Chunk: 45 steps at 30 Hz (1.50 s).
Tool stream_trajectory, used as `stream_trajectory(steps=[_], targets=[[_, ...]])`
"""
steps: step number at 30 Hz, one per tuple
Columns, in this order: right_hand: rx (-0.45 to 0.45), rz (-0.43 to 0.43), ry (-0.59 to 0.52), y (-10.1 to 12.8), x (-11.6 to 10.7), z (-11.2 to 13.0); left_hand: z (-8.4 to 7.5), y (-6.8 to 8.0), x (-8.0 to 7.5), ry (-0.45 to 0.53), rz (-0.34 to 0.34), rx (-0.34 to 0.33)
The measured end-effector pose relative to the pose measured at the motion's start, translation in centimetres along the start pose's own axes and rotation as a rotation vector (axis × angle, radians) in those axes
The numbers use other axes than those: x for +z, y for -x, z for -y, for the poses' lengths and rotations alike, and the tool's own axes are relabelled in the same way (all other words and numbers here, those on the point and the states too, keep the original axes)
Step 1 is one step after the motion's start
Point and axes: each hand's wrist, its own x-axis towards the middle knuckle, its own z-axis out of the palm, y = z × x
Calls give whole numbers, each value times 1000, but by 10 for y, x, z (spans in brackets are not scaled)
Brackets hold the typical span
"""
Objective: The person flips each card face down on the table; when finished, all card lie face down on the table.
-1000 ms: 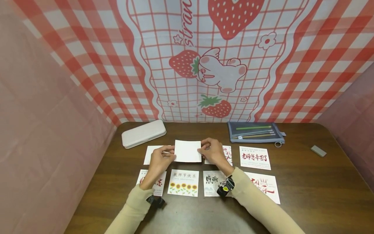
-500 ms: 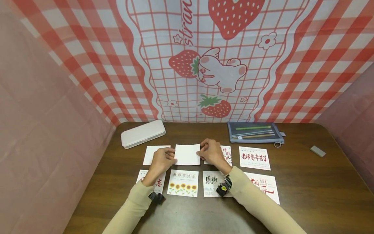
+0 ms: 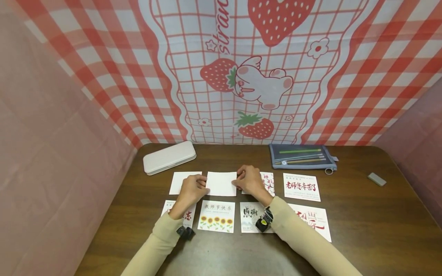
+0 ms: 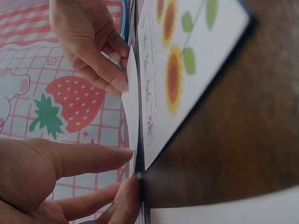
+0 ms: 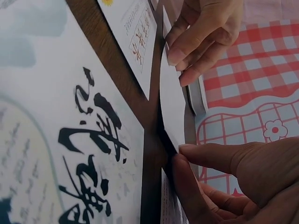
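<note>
Both hands pinch a blank card low over the surface

Behind the dark wooden surface [image 3: 362, 222] hangs a strawberry-print cloth [image 3: 241, 69], with pink sheets at the sides. Printed cards lie in two rows, a white case [image 3: 169, 157] and a pencil pouch [image 3: 302, 156] beyond them. The blank white card [image 3: 221, 183] sits lower and flatter than a second ago. The left hand [image 3: 191, 189] pinches its left edge, the right hand [image 3: 250, 181] its right edge. Only the wrist views show fingertips [image 4: 122, 85] gripping the card edge-on, above the sunflower card [image 4: 187, 70].
</note>
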Motion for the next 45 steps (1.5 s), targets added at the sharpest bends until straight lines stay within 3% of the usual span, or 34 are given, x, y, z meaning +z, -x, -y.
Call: stream_trajectory(steps=[9,20,28,35,45], targets=[[9,-2,-2,0,-1,-2,-1,0,0,-51,1,50],[-19,-16,-142,5,-19,-3,-8,7,2,-86,-18,83],[-24,-52,-72,12,-44,-12,-19,9,9,-116,-39,129],[-21,-85,-16,23,-64,-26,-35,7,27,27,51,173],[25,-134,-1,36,-87,-51,-58,11,49,153,221,123]])
